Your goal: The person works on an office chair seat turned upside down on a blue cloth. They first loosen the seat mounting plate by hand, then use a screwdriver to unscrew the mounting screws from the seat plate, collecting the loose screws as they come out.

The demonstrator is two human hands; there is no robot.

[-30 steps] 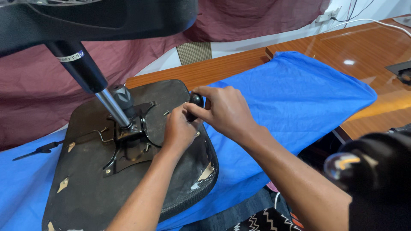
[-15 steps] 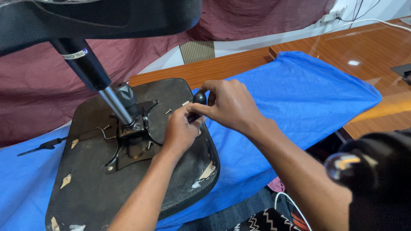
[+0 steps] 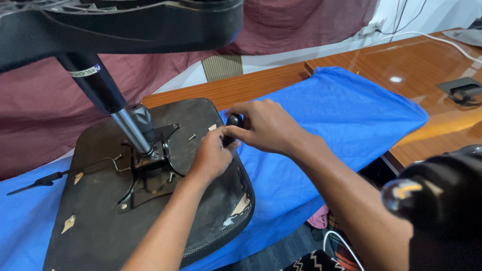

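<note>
In the head view, an upturned black chair seat point(image 3: 150, 200) lies on a blue cloth point(image 3: 341, 125) that covers the wooden desk point(image 3: 411, 65). The gas cylinder point(image 3: 108, 100) rises tilted from the metal plate point(image 3: 150, 173) at the seat's middle. Both hands meet at the seat's far right edge. The right hand point(image 3: 266, 125) is closed around a black round knob point(image 3: 234, 121). The left hand point(image 3: 213, 155) is curled just below it, touching the knob's stem; what it holds I cannot tell.
</note>
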